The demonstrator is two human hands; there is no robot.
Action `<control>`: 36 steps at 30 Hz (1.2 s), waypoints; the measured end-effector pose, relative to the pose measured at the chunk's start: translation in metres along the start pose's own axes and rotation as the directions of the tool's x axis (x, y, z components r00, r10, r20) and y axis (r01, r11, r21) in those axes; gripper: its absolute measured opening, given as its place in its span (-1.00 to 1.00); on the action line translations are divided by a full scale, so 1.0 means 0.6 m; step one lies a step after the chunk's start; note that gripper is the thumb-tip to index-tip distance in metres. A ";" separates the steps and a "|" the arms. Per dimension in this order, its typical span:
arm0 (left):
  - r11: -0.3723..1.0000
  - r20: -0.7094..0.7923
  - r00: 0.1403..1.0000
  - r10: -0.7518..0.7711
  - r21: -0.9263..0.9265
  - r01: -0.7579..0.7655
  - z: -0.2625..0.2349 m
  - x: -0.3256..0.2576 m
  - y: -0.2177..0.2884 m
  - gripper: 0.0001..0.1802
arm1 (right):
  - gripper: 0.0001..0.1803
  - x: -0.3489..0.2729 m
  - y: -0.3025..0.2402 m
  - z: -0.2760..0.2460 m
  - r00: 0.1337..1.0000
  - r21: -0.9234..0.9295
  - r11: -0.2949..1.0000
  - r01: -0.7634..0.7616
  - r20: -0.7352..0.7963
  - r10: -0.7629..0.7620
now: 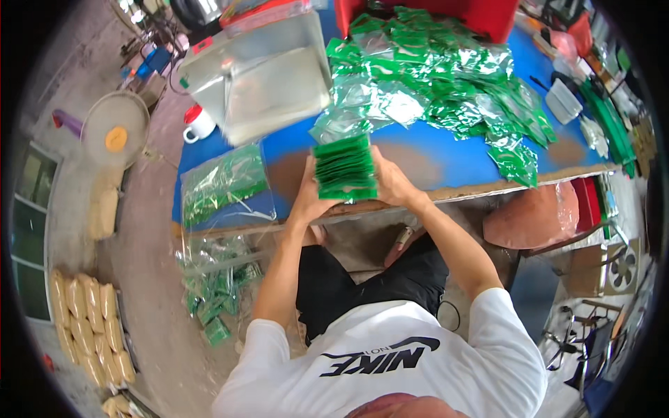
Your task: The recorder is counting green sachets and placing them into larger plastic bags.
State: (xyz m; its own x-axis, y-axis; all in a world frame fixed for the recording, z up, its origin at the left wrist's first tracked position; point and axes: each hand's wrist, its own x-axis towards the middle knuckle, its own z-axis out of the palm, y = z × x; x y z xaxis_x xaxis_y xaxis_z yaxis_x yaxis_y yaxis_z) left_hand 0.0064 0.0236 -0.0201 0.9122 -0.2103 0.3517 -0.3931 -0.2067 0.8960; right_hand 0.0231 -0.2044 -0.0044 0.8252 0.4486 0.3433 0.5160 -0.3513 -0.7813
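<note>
Between my two hands, just over the near edge of the blue table (432, 182), is a thick stack of green packets (344, 168). My left hand (307, 191) is pressed against the stack's left side, its fingers partly hidden behind it. On the opposite side my right hand (394, 180) grips the stack in the same way. Beyond the stack spreads a large loose heap of green and clear plastic packets (446, 76). To the left, a clear plastic bag (226, 182) with green packets inside lies at the table's edge.
A pale metal tray (275, 94) stands at the back left, beside a white mug with a red top (200, 124). A red bin (425, 14) backs the heap. Packed green bundles (216, 289) lie on the floor at left. A rounded pinkish seat (533, 216) is under the table's right side.
</note>
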 end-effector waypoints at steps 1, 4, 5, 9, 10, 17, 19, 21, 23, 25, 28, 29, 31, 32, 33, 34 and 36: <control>1.000 0.027 0.999 0.018 -0.004 -0.018 -0.001 0.007 0.017 -0.12 | -0.11 0.005 0.003 -0.004 0.999 -0.043 0.999 -0.008 0.035 0.009; 0.977 0.275 0.941 -0.195 -0.034 0.212 -0.009 -0.008 0.051 -0.18 | -0.17 -0.014 -0.055 -0.009 0.998 -0.077 0.997 -0.013 0.059 0.017; 0.930 0.164 0.963 -0.215 -0.268 0.253 -0.003 -0.024 0.053 -0.18 | -0.13 -0.023 -0.083 -0.012 0.998 -0.163 0.987 0.000 0.060 0.010; 0.641 0.081 0.970 -0.227 -0.738 0.212 -0.002 -0.083 0.029 -0.10 | 0.11 -0.047 -0.095 -0.013 0.908 0.374 0.830 -0.414 0.233 0.348; 0.524 0.070 0.973 -0.219 -0.833 0.178 -0.003 -0.096 0.022 -0.10 | 0.18 -0.048 -0.097 -0.002 0.777 0.690 0.399 -0.603 0.395 0.490; 0.412 0.289 0.952 -0.102 -0.858 0.305 -0.020 -0.107 0.074 0.00 | 0.00 -0.124 -0.144 0.102 0.740 0.688 -0.421 -0.590 0.670 0.057; 0.434 0.288 0.951 -0.116 -0.846 0.309 -0.027 -0.111 0.124 0.01 | -0.08 -0.135 -0.122 0.073 0.746 0.703 -0.350 -0.619 0.666 0.017; 0.445 0.119 0.977 -0.176 -0.876 0.186 -0.028 -0.144 0.125 0.00 | -0.12 -0.118 -0.125 0.031 0.758 0.762 -0.123 -0.636 0.646 0.086; 0.221 0.068 0.998 -0.002 -0.973 0.067 -0.017 -0.155 0.141 -0.07 | 0.02 -0.087 -0.151 0.000 0.810 0.786 0.200 -0.585 0.551 0.201; 0.390 0.053 0.984 -0.170 -0.913 0.117 0.000 -0.175 0.131 -0.10 | 0.08 -0.100 -0.135 0.020 0.858 0.690 0.511 -0.513 0.442 0.264; 0.463 -0.021 0.862 -0.507 -0.850 0.252 0.021 -0.191 0.138 -0.14 | 0.21 -0.112 -0.122 0.044 0.893 0.443 0.800 -0.404 0.381 0.240; 0.482 -0.045 0.857 -0.514 -0.841 0.245 0.022 -0.194 0.148 -0.18 | 0.20 -0.116 -0.130 0.048 0.897 0.441 0.803 -0.402 0.364 0.250; 0.485 -0.074 0.844 -0.531 -0.844 0.230 0.022 -0.205 0.159 -0.24 | 0.18 -0.122 -0.157 0.051 0.899 0.378 0.828 -0.413 0.313 0.306; 0.491 -0.100 0.828 -0.552 -0.841 0.226 0.023 -0.208 0.160 -0.24 | 0.18 -0.122 -0.160 0.054 0.891 0.388 0.820 -0.421 0.345 0.294; 0.501 -0.095 0.836 -0.541 -0.835 0.229 0.025 -0.213 0.163 -0.25 | 0.18 -0.124 -0.157 0.054 0.912 0.427 0.820 -0.380 0.323 0.254; 0.517 -0.088 0.851 -0.518 -0.825 0.229 0.024 -0.212 0.162 -0.26 | 0.17 -0.117 -0.150 0.053 0.935 0.464 0.823 -0.327 0.288 0.209; 0.541 -0.123 0.854 -0.506 -0.817 0.202 0.008 -0.230 0.150 -0.28 | 0.16 -0.108 -0.152 0.051 0.933 0.502 0.804 -0.319 0.315 0.173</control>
State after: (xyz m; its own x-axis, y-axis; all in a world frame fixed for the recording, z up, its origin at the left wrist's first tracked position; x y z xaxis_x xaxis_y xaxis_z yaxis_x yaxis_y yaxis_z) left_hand -0.1555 0.0295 0.0108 0.9919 0.0428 -0.1193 0.0665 0.6261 0.7769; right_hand -0.0844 -0.1764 0.0288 0.7868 0.6168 0.0209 0.0364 -0.0126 -0.9993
